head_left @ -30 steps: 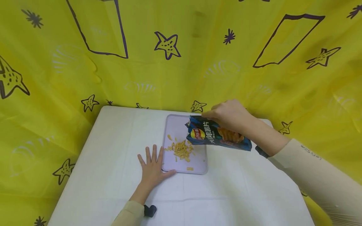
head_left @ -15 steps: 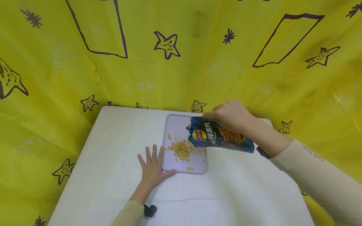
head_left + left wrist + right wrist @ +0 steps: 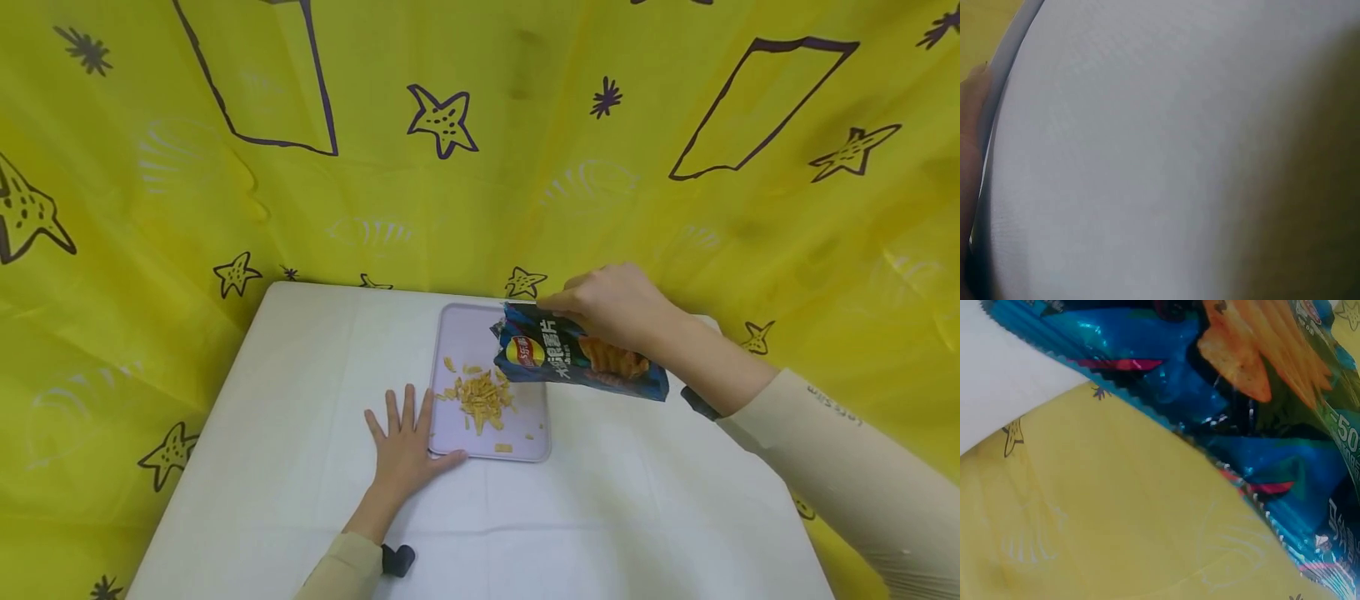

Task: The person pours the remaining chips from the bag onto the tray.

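Above the right side of a pale purple tray, my right hand grips the upper edge of a dark blue chip bag. The bag lies nearly sideways, its torn mouth toward the left, over the tray. A heap of yellow chips lies on the tray, with loose pieces scattered round it. My left hand is spread at the tray's lower left corner, its thumb along the near edge. In the right wrist view the bag's crimped end fills the upper right; the right fingers are out of that view.
The tray rests on a table under a white cloth. Behind the table hangs a yellow curtain with drawn stars. Black wrist devices show at both wrists, the left one close to the cloth.
The bag in my right hand dips slightly, then rises again. A few more chip pieces lie on the tray, above the heap and to its right. My left hand stays in place.
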Tool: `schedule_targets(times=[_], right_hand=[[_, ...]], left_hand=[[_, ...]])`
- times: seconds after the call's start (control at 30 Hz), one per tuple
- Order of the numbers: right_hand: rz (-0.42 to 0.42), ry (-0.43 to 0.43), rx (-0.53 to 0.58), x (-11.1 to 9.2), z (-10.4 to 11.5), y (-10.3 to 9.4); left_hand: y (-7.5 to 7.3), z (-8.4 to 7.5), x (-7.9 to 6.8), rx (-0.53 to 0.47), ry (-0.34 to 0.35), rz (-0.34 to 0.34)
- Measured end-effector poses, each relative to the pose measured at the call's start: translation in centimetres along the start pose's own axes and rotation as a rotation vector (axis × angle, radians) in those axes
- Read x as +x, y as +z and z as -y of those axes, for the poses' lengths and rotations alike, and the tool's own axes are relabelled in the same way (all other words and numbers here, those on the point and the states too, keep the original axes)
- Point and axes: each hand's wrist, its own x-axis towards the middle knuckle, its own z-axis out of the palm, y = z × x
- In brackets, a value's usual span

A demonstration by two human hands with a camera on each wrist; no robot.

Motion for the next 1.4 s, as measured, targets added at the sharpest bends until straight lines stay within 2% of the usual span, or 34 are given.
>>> schedule_targets(times=[0.23,0.5,0.83,1.13,1.4], right_hand=[[0.001,-0.008,0.009,0.03,-0.06,-0.22],[0.011,0.003,-0.020,-0.20,-0.24,-0.22],[0.030,-0.021,-0.039,-0.02,-0.17,-0.45],[0.008,-0.052,-0.066,0.33,-0.17,-0.89],[0.016,-0.090,-0.106,0.58,-0.09,-0.53]], left_hand=[[0.07,0.10,0.02,0.008,-0.010,0.025],[0.05,0.09,-0.10,0.010,0.003,-0.009],[-0.13,-0.03,-0.08,0.010,-0.005,0.016],[0.02,0.09,-0.02,0.009,-0.001,0.002],[0.28,0.24,-0.07,0.015,0.003,-0.013]])
